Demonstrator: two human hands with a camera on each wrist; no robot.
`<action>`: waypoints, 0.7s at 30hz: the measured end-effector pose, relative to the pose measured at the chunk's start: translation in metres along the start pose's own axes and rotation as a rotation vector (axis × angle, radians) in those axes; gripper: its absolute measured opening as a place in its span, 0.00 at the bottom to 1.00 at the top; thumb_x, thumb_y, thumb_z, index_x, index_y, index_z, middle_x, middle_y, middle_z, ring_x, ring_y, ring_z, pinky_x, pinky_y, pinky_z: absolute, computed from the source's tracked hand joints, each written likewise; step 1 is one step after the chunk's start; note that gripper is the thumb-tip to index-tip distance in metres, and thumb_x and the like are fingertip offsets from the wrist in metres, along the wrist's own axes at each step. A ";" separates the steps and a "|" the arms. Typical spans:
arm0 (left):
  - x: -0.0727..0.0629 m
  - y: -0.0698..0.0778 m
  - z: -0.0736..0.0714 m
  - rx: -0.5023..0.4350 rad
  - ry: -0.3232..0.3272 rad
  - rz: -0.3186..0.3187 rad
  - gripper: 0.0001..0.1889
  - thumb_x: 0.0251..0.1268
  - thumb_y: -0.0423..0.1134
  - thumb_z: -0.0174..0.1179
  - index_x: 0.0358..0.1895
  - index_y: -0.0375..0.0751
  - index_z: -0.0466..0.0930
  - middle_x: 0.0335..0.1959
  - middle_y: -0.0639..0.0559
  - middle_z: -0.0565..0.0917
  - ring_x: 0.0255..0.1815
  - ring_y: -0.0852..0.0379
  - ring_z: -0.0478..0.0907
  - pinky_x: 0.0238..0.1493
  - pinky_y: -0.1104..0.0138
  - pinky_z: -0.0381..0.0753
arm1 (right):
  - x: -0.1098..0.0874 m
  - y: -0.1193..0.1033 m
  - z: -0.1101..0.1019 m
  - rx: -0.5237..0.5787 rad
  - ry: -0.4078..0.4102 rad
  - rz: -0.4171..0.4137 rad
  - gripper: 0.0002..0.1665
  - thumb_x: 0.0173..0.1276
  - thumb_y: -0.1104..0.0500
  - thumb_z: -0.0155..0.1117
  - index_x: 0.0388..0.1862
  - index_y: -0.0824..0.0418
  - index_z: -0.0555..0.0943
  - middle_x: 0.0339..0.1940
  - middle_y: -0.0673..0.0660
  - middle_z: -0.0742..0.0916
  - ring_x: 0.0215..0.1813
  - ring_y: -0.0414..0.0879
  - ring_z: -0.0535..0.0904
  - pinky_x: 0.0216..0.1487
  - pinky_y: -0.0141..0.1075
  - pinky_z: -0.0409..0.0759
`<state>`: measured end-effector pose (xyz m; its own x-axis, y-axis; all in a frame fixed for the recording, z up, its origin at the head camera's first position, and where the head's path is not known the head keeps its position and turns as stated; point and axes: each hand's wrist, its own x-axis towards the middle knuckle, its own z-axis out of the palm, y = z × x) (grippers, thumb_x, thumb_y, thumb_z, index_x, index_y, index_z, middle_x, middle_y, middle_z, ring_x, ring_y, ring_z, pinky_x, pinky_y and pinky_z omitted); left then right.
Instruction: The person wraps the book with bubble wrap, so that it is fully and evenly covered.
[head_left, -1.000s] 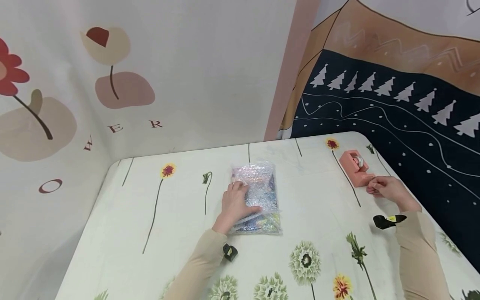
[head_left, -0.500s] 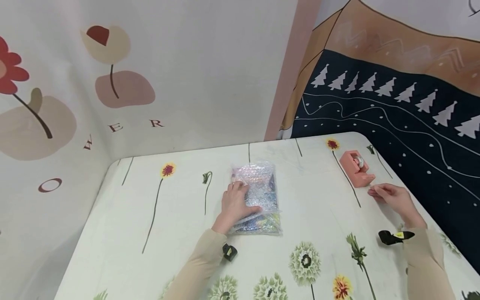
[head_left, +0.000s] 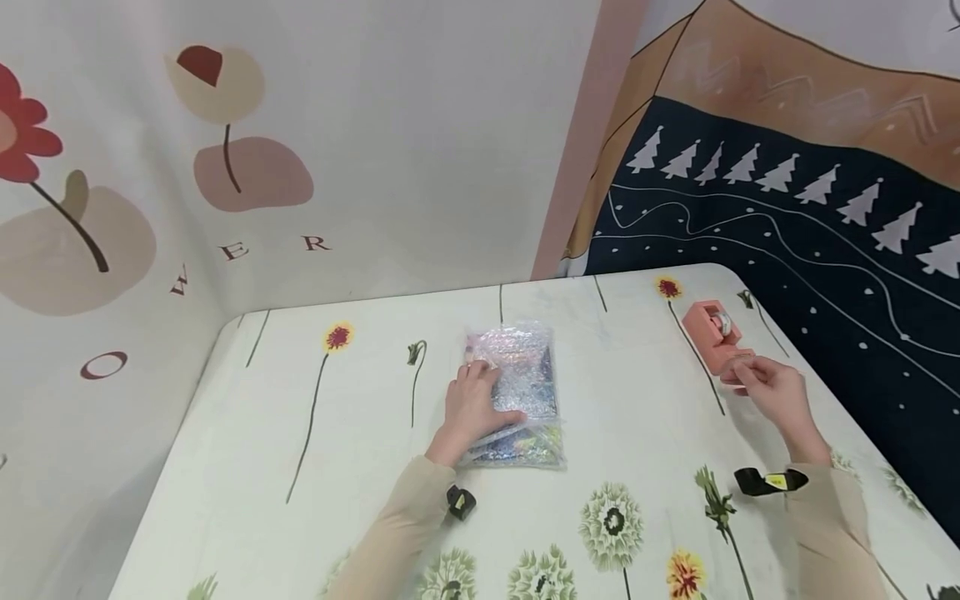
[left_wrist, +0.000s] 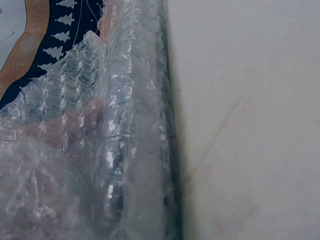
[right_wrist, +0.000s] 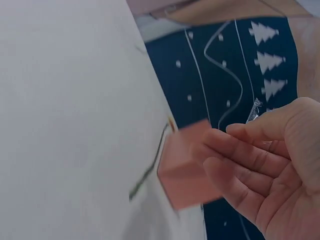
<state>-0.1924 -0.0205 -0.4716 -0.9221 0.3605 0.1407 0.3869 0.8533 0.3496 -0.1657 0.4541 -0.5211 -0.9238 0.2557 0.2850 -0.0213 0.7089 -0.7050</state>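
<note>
A flat package in bubble wrap (head_left: 525,375), colourful print showing through, lies mid-table in the head view. My left hand (head_left: 472,408) rests spread on its left side, the thumb pressing across the folded flap. Clear wrap (left_wrist: 125,125) fills much of the left wrist view, with part of the hand showing blurred through it. At the front end of a pink tape dispenser (head_left: 705,333), my right hand (head_left: 772,396) pinches a short clear strip of tape (right_wrist: 254,111) between thumb and forefinger. The other fingers are bent loosely. In the right wrist view the dispenser lies behind the fingertips.
The table (head_left: 637,417) has a white cloth printed with flowers. A pale curtain (head_left: 412,167) hangs behind it, and a dark blue cloth with white trees (head_left: 787,217) borders the right edge. The dispenser stands near that right edge.
My right hand drew back from the dispenser toward me, then came forward and left to its front end again. The left hand and the package have stayed put.
</note>
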 end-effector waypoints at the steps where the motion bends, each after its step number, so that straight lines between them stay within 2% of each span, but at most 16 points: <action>1: 0.000 0.000 0.000 0.001 0.000 0.000 0.44 0.38 0.63 0.71 0.59 0.38 0.75 0.56 0.42 0.72 0.54 0.45 0.68 0.45 0.56 0.74 | 0.002 0.000 0.003 -0.005 0.005 -0.015 0.22 0.71 0.47 0.52 0.45 0.66 0.80 0.31 0.54 0.87 0.29 0.27 0.80 0.27 0.25 0.79; 4: 0.000 0.000 0.000 0.003 0.001 0.001 0.44 0.38 0.63 0.71 0.59 0.38 0.75 0.56 0.42 0.72 0.55 0.45 0.68 0.45 0.56 0.74 | 0.006 -0.004 0.012 -0.025 0.014 -0.053 0.17 0.71 0.51 0.53 0.44 0.62 0.80 0.32 0.62 0.86 0.27 0.28 0.79 0.26 0.25 0.79; 6: 0.000 0.000 0.000 0.003 0.002 0.003 0.44 0.38 0.63 0.71 0.59 0.38 0.75 0.56 0.42 0.72 0.54 0.45 0.68 0.45 0.56 0.74 | 0.009 -0.010 0.017 -0.040 0.013 -0.080 0.15 0.71 0.50 0.53 0.41 0.60 0.80 0.30 0.59 0.86 0.26 0.28 0.79 0.25 0.25 0.79; 8: 0.000 0.000 0.000 0.004 0.001 0.004 0.44 0.38 0.63 0.71 0.59 0.39 0.75 0.56 0.42 0.72 0.54 0.45 0.68 0.45 0.56 0.74 | 0.011 -0.018 0.023 -0.047 0.009 -0.120 0.15 0.71 0.49 0.53 0.39 0.57 0.80 0.27 0.53 0.87 0.25 0.28 0.79 0.23 0.24 0.78; 11: 0.001 0.000 0.000 0.005 -0.002 0.003 0.44 0.38 0.63 0.71 0.59 0.39 0.75 0.56 0.42 0.72 0.54 0.45 0.68 0.44 0.56 0.74 | 0.008 -0.051 0.025 0.004 -0.026 -0.181 0.14 0.71 0.52 0.55 0.37 0.62 0.80 0.24 0.50 0.86 0.25 0.34 0.81 0.17 0.31 0.77; 15: 0.001 0.000 0.000 0.006 -0.010 0.000 0.44 0.38 0.63 0.70 0.59 0.39 0.75 0.56 0.42 0.72 0.55 0.45 0.67 0.45 0.56 0.74 | -0.002 -0.118 0.022 0.071 -0.071 -0.261 0.09 0.67 0.65 0.57 0.36 0.73 0.79 0.24 0.62 0.86 0.25 0.41 0.83 0.17 0.29 0.75; 16: 0.001 0.000 0.000 0.007 -0.012 0.000 0.44 0.38 0.63 0.70 0.59 0.39 0.75 0.56 0.42 0.72 0.55 0.45 0.67 0.45 0.57 0.73 | -0.003 -0.129 0.024 0.072 -0.068 -0.278 0.08 0.67 0.67 0.57 0.35 0.73 0.79 0.24 0.63 0.86 0.24 0.38 0.82 0.17 0.27 0.74; 18: 0.000 0.000 0.000 0.009 -0.015 -0.002 0.44 0.39 0.63 0.70 0.60 0.39 0.74 0.56 0.43 0.72 0.55 0.45 0.67 0.45 0.57 0.73 | -0.005 -0.151 0.027 0.066 -0.082 -0.313 0.05 0.65 0.71 0.57 0.33 0.75 0.79 0.24 0.66 0.85 0.24 0.33 0.79 0.23 0.21 0.73; 20: 0.000 0.000 0.000 0.012 -0.017 -0.004 0.44 0.39 0.64 0.70 0.60 0.39 0.74 0.56 0.43 0.72 0.55 0.46 0.67 0.45 0.57 0.73 | -0.005 -0.162 0.033 0.056 -0.085 -0.330 0.03 0.63 0.72 0.59 0.31 0.73 0.79 0.23 0.65 0.85 0.24 0.28 0.77 0.23 0.20 0.71; 21: 0.000 0.000 0.000 0.013 -0.018 -0.006 0.44 0.38 0.64 0.70 0.60 0.39 0.74 0.56 0.43 0.72 0.55 0.46 0.67 0.45 0.57 0.73 | -0.004 -0.166 0.037 0.051 -0.087 -0.338 0.03 0.63 0.72 0.59 0.31 0.73 0.79 0.23 0.64 0.85 0.23 0.29 0.77 0.23 0.20 0.70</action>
<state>-0.1927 -0.0208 -0.4718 -0.9242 0.3620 0.1221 0.3816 0.8603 0.3381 -0.1721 0.3111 -0.4288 -0.8903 -0.0461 0.4530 -0.3483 0.7097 -0.6123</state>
